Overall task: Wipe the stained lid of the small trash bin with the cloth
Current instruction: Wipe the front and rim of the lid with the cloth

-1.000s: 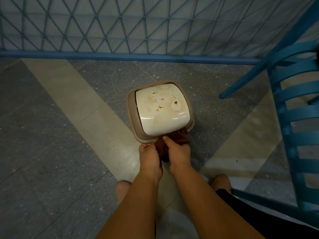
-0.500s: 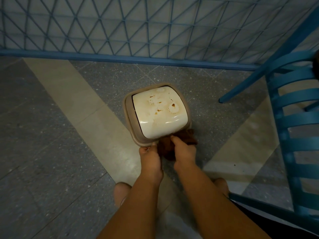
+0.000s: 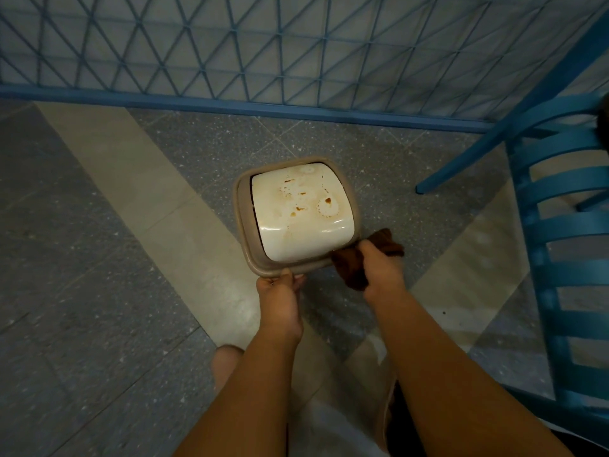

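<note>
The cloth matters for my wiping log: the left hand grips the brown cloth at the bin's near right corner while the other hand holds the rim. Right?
Not quite. In the head view the right hand grips the brown cloth; the left hand holds the bin's rim.

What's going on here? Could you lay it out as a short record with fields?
Setting: tiled floor beside a blue lattice fence
Bin: small trash bin, tan rim, standing on the floor
Lid: cream lid with brown stains, not yet wiped
Cloth: brown cloth at the bin's near right corner
Left hand: left hand grips the bin's near rim
Right hand: right hand grips the cloth
Nearby: blue chair on the right
</note>
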A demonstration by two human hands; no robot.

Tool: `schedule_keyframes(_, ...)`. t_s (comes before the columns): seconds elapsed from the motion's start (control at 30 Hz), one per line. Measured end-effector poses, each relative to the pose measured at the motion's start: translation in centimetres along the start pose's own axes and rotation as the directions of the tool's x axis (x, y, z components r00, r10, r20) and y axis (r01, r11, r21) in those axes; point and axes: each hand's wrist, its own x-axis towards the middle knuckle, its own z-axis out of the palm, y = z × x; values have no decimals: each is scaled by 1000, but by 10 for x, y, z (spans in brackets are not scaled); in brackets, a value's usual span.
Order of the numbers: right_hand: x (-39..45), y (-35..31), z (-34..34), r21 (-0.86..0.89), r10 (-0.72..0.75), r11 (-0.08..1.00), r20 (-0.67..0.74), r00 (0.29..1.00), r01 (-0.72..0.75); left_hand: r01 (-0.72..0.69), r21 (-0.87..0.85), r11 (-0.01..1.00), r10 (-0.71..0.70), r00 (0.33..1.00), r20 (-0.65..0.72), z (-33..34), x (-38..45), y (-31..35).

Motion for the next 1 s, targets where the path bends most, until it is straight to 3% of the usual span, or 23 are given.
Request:
schedule_keyframes(0.17,20,13,-14,-130,71,990,117,991,-55,21,-16,1000,-22,999,-45,-4,2,13)
schedule_keyframes(0.27,6,23,-14,-67,51,997,90,995,-45,33,-47,998,-37,996,-86,-2,-2,12)
schedule_keyframes(0.57,-9,50,-33,4,110,994,105,988,-111,99,-5,995,-99,994,36,21,-10,-11)
schedule_keyframes(0.7,-12,46,-40,32,-2,999,94,996,-1,90,-37,995,-89,995,35,28,-12,-11)
schedule_keyframes(0.8,-21,41,-34,73,-120,992,194,974,107,83,-44,996,-82,997,4,31,-12,-11)
schedule_keyframes(1.0,-17,41,-17,21,-168,986,181,969,167,56,-46,997,-57,998,-10,34,-11,-13)
